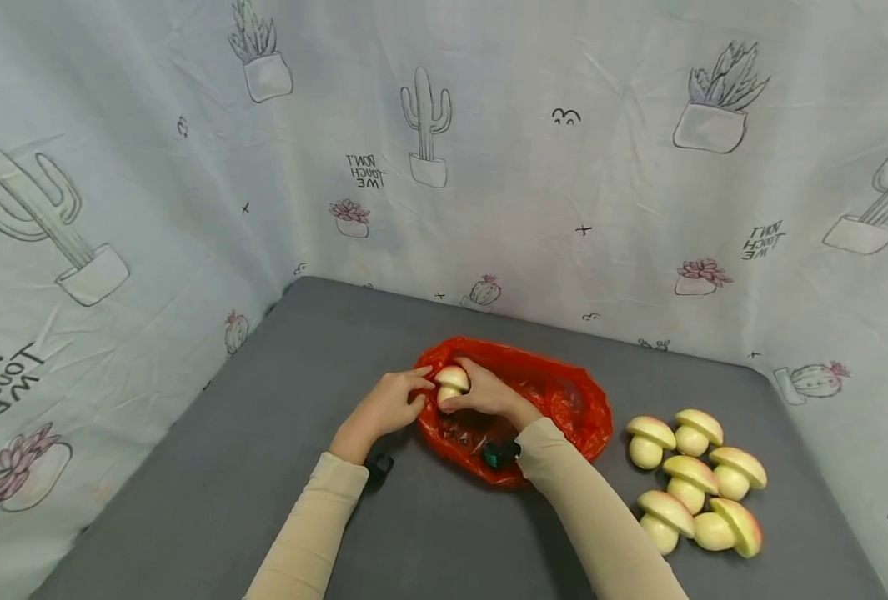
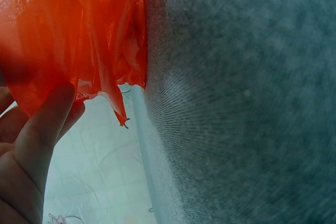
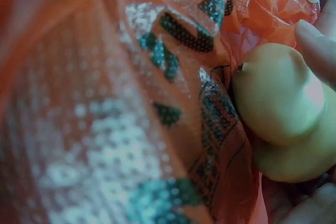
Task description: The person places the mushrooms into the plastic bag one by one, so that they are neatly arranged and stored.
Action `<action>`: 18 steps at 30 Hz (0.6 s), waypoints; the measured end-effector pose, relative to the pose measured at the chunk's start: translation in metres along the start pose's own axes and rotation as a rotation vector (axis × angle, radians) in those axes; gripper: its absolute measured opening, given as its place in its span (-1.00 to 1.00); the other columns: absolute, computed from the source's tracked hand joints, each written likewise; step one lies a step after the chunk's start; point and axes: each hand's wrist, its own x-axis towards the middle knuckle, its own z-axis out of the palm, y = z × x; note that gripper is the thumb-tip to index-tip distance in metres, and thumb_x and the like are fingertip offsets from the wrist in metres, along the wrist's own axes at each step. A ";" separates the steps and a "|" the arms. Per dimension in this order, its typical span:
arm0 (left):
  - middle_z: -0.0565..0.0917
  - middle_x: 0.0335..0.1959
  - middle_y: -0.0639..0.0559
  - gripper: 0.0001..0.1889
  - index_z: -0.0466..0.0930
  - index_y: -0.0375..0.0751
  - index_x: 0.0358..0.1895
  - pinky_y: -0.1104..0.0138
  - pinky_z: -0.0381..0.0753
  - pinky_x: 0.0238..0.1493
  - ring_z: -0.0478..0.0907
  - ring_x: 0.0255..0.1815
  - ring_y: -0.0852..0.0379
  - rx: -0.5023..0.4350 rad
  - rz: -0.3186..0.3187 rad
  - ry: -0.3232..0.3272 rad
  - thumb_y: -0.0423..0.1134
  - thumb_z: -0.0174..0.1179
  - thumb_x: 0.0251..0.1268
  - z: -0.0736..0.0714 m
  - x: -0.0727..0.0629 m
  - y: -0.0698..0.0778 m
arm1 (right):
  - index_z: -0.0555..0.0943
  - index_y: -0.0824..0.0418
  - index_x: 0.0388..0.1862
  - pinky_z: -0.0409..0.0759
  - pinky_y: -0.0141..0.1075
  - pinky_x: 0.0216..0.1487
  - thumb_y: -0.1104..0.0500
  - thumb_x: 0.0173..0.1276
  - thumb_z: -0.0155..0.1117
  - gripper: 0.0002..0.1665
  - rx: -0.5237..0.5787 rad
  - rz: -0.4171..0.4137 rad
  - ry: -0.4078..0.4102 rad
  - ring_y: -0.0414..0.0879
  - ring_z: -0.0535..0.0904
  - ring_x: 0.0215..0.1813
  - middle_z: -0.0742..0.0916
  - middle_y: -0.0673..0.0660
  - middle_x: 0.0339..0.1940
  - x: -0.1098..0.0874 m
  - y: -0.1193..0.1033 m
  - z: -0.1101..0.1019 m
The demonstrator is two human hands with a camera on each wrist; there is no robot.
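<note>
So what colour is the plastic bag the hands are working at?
The bag is red-orange, translucent, with dark teal print; the print shows best in the right wrist view.

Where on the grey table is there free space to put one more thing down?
The grey table is bare left of the red plastic bag, up to the cactus cloth. A narrow strip is also free behind the bag. It is crowded on the right, where six toy mushrooms cluster, and at the bag's mouth with both hands.

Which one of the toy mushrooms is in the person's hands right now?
The mushroom at the mouth of the red bag, gripped by the right hand with the left hand beside it. The other six lie loose on the grey table, untouched.
</note>
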 end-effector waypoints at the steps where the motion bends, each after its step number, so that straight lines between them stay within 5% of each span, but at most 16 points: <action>1: 0.49 0.27 -0.14 -0.67 0.66 -0.28 0.01 0.37 0.37 -0.37 0.61 -0.31 -0.01 0.001 -0.002 -0.002 -0.42 0.13 0.16 0.000 0.000 0.000 | 0.08 0.25 0.49 0.50 -0.13 0.07 -0.10 0.07 0.44 0.13 -0.002 -0.001 0.002 -0.02 0.50 0.05 0.49 0.19 0.23 -0.001 0.000 0.000; 13: 0.50 0.26 -0.12 -0.67 0.66 -0.29 0.01 0.27 0.45 -0.15 0.58 0.06 -0.10 0.005 -0.012 0.013 -0.42 0.14 0.14 0.000 -0.002 0.001 | 0.11 0.26 0.47 0.48 -0.10 0.11 -0.09 0.07 0.45 0.12 0.000 -0.013 0.033 0.01 0.49 0.09 0.47 0.21 0.26 -0.004 0.001 0.000; 18: 0.48 0.28 -0.13 -0.65 0.65 -0.28 0.03 0.32 0.39 -0.29 0.63 -0.24 -0.04 0.002 -0.020 -0.002 -0.42 0.12 0.15 0.000 -0.002 0.001 | 0.16 0.25 0.45 0.49 -0.10 0.12 -0.06 0.06 0.47 0.07 0.007 -0.034 0.043 0.00 0.49 0.10 0.47 0.19 0.27 -0.008 -0.001 -0.003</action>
